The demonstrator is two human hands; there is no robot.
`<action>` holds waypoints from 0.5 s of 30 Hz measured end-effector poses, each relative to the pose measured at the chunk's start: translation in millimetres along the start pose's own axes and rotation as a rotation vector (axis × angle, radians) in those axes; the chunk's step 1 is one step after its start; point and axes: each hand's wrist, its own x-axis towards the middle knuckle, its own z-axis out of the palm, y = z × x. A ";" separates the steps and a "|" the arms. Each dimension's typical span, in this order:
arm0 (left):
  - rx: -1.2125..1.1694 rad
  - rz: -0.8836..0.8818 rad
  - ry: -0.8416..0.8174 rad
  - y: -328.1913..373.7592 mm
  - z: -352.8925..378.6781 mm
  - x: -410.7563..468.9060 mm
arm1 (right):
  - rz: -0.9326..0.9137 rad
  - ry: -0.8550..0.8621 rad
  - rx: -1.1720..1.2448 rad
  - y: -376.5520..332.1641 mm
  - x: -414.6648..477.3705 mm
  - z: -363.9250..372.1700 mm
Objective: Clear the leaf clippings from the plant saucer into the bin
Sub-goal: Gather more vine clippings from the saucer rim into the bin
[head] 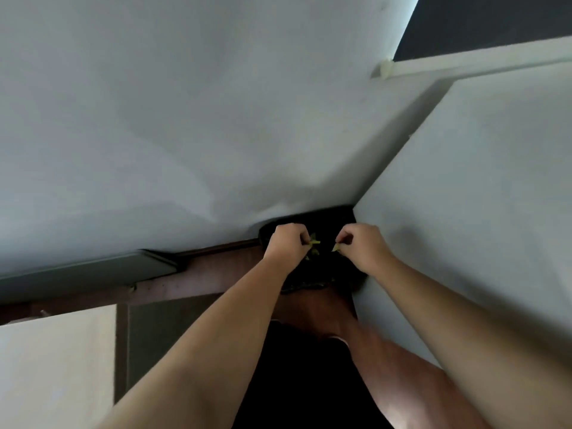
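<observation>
Both hands were over a dark, black-lined bin wedged in the corner between two pale walls: the left hand was pinched shut on a small yellow-green leaf clipping that stuck out just past its fingertips, and the right hand was pinched shut on a second, paler clipping at its thumb side. Further green scraps lay just below and between the two grips, inside the dark opening, so the pinches were presumably held there so that released pieces would fall in. No plant saucer was in view.
</observation>
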 end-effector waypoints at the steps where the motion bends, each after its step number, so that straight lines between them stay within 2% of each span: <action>1: -0.004 -0.002 -0.016 -1.0 3.4 4.7 | 0.011 -0.027 0.011 4.2 3.2 1.1; 3: 0.030 0.018 -0.085 -1.6 7.6 11.8 | 0.019 -0.076 0.010 11.8 7.2 1.6; 6: 0.063 0.035 -0.117 -0.8 2.3 12.3 | 0.031 -0.063 0.009 15.7 5.7 -3.9; 11: 0.097 0.030 -0.078 6.6 -29.6 -9.9 | -0.031 -0.055 -0.024 -3.8 -6.2 -27.3; 15: 0.104 -0.013 0.003 18.7 -73.6 -45.3 | -0.143 -0.042 -0.019 -47.2 -13.6 -54.9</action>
